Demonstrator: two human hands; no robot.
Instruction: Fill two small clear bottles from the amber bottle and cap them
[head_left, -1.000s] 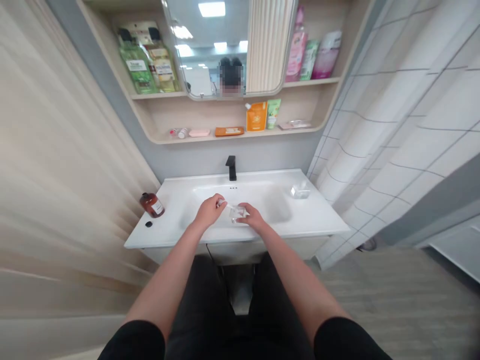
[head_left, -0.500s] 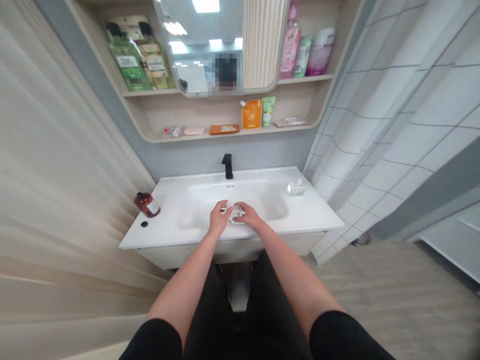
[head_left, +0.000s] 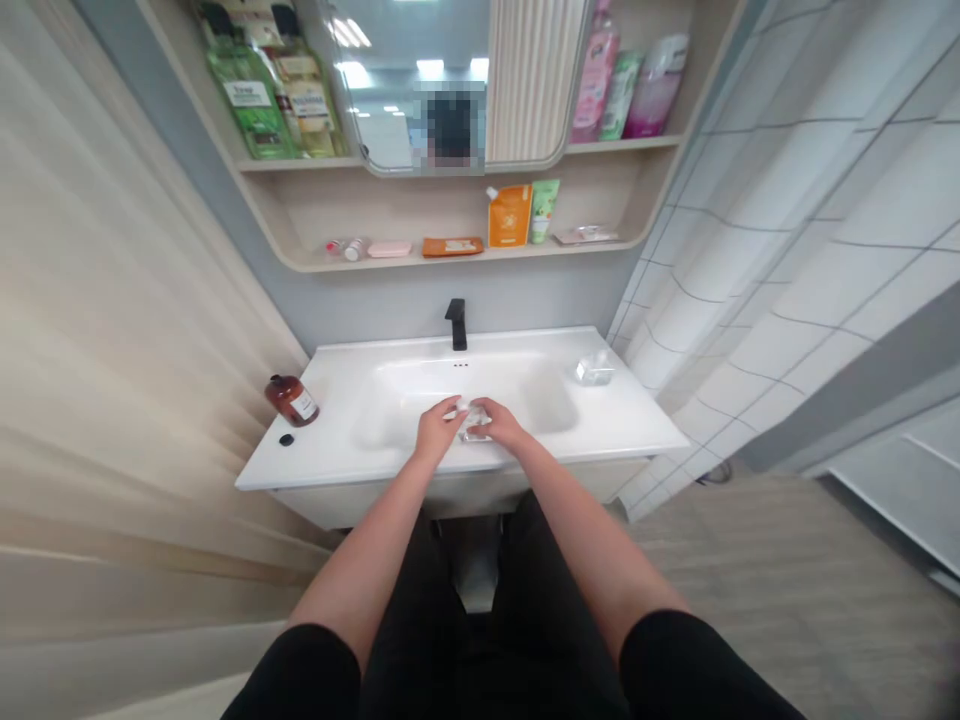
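Over the middle of the white ceramic washbasin (head_left: 405, 395), my left hand (head_left: 439, 428) and my right hand (head_left: 499, 422) come together. Both hold a small clear plastic container (head_left: 474, 425), and their fingers hide part of it. Its exact shape cannot be made out. The two hands sit close together above the front of the bowl, below the black faucet (head_left: 456, 325).
An amber pump-less bottle (head_left: 292, 400) and a small black disc (head_left: 286, 440) stand on the left of the counter. A clear dish (head_left: 595, 370) sits on the right. Shelves of toiletries (head_left: 510, 215) and a mirror rise behind, with a shower curtain to the right.
My hands have drawn closer together around the clear container. The whole view has shifted slightly, with the shelves sitting higher in the frame.
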